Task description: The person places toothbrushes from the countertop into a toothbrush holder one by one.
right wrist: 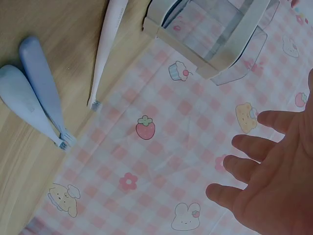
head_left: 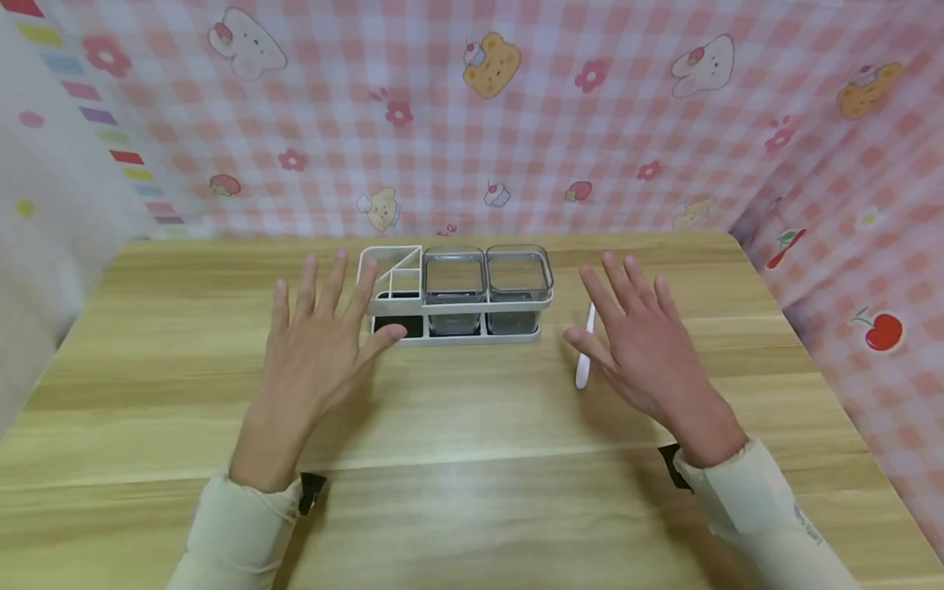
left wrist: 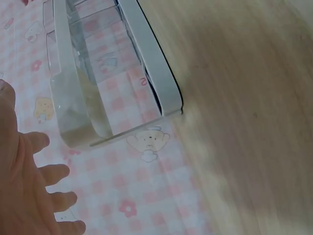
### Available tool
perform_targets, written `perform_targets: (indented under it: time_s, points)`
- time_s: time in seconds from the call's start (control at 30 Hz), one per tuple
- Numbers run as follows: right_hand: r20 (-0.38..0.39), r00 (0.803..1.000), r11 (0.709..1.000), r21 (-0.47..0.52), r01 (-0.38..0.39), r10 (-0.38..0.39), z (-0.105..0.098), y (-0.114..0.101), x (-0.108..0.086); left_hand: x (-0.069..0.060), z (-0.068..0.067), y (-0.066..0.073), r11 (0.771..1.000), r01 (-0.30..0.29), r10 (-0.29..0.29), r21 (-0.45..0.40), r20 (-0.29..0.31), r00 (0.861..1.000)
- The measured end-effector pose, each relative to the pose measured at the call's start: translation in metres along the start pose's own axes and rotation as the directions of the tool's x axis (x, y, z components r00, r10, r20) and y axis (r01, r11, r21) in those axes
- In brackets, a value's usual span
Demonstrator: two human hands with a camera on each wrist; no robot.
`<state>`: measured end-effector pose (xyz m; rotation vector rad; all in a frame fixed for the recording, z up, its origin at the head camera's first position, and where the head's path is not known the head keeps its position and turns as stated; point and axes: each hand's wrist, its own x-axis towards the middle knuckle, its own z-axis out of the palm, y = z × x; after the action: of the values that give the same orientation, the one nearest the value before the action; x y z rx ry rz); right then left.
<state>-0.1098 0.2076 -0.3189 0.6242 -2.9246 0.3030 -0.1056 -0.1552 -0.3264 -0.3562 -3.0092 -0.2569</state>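
Note:
A white-framed organizer [head_left: 453, 308] with two clear cups [head_left: 519, 274] and a divided left section stands near the table's back edge. Spread fingers of the left hand [head_left: 313, 356] hover in front of its left end, holding nothing. To the right of the organizer, the right hand [head_left: 652, 352] is also spread and empty, above a pale toothbrush [head_left: 583, 369] that it partly covers. In the right wrist view the toothbrush [right wrist: 108, 44] lies beside the organizer [right wrist: 210, 63], and the right hand [right wrist: 279, 171] is at the right edge. The left wrist view shows the left hand [left wrist: 29, 181] beside the organizer's end [left wrist: 78, 132].
Two more brushes, one light blue [right wrist: 27, 100] and one darker blue [right wrist: 41, 81], lie on the wooden table [right wrist: 63, 19] in the right wrist view. Behind the table hangs a pink checked cloth [head_left: 332, 106]; another patterned side [head_left: 848, 246] borders the right.

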Motion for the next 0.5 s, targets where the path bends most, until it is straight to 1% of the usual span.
perform_targets:
  time_s: [0.07, 0.17, 0.3, 0.37, 0.43, 0.5]
  points:
    - [-0.016, 1.000, 1.000, -0.001, 0.009, -0.009, 0.001, -0.001, 0.000, 0.001, 0.002, -0.001, 1.000, 0.010, -0.010, -0.005, 0.001, 1.000]
    - [-0.049, 0.999, 1.000, 0.000, 0.023, -0.023, 0.002, 0.000, 0.002, 0.003, 0.004, -0.002, 0.999, 0.021, -0.021, -0.026, -0.019, 1.000]
    - [-0.141, 0.989, 0.999, 0.020, 0.049, -0.046, 0.000, 0.001, 0.004, 0.008, 0.007, -0.003, 0.992, 0.054, -0.060, -0.113, -0.043, 0.997]
    - [-0.189, 0.981, 0.998, 0.034, 0.048, -0.041, -0.002, 0.002, 0.004, 0.010, 0.010, -0.003, 0.982, 0.073, -0.083, -0.176, -0.055, 0.995]
    - [-0.227, 0.974, 0.998, 0.051, 0.036, -0.024, -0.003, 0.002, 0.004, 0.012, 0.013, -0.004, 0.967, 0.085, -0.108, -0.241, -0.084, 0.991]
    - [-0.258, 0.966, 0.997, 0.072, 0.022, -0.003, -0.005, 0.003, 0.004, 0.014, 0.016, -0.004, 0.942, 0.094, -0.138, -0.321, -0.116, 0.984]
